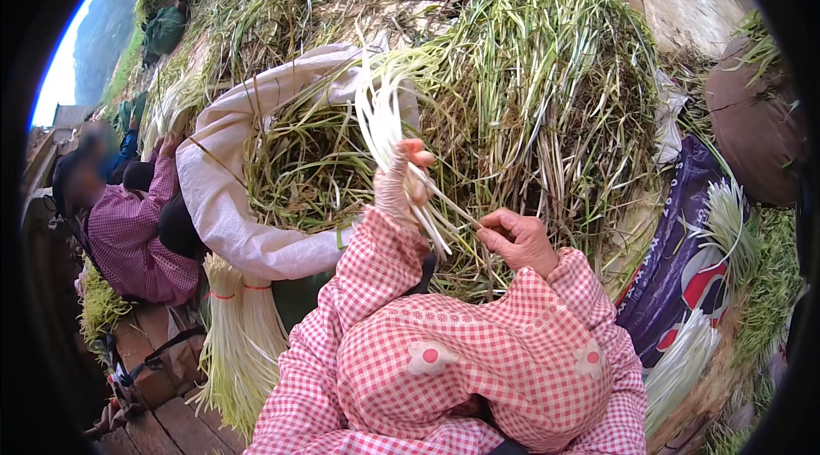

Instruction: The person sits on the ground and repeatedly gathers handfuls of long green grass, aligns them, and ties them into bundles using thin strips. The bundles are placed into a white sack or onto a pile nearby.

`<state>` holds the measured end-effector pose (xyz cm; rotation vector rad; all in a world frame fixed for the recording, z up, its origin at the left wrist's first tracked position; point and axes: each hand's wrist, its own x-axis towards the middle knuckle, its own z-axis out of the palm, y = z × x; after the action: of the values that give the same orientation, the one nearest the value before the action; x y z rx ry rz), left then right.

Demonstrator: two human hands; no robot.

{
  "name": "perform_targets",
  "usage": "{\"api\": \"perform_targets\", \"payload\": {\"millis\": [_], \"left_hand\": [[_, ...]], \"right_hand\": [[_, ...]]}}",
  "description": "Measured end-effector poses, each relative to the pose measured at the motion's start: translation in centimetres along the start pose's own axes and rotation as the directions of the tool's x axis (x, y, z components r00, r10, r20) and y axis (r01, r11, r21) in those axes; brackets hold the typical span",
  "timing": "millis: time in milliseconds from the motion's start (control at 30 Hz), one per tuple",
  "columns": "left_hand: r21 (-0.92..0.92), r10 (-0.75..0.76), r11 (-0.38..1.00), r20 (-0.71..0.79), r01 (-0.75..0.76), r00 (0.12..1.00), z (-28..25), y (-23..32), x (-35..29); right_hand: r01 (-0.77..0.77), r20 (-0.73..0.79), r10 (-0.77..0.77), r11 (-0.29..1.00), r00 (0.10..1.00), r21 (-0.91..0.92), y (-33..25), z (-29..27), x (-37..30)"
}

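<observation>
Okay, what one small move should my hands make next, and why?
Perhaps your right hand should gently draw the thin, pale plant strand away: it seems to pinch that strand's end, which slants apart from the other lower ends, while your left hand grips the bunch of long, white-to-green stalks.

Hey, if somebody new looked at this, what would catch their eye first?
Probably the bunch of white stalks held up in the left hand near the centre, with the right hand pinching one thin stalk just beside it. Next, likely the white sack with its thick rolled rim, left of the hands, and the big tangled green heap at upper right.
</observation>
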<state>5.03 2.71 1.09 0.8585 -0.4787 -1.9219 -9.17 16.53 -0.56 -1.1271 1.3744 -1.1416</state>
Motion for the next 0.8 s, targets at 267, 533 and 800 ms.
{"api": "perform_targets", "payload": {"millis": [267,533,800], "left_hand": [[0.19,-0.254,0.949,-0.022,0.253,0.967,-0.1,-0.6,-1.1],[0.251,-0.304,0.916,-0.076,0.313,0.95,0.0,-2.4,-1.3],[0.208,-0.368,0.915,0.08,0.346,0.926,-0.1,-2.2,-1.5]], "right_hand": [[0.002,-0.033,-0.003,0.999,0.999,-0.032,-0.7,0.5,0.3],[-0.056,-0.066,0.069,0.983,0.995,0.174,-0.6,1.5,2.7],[-0.306,0.168,0.272,0.621,0.947,0.721,0.5,1.2,2.6]]}}
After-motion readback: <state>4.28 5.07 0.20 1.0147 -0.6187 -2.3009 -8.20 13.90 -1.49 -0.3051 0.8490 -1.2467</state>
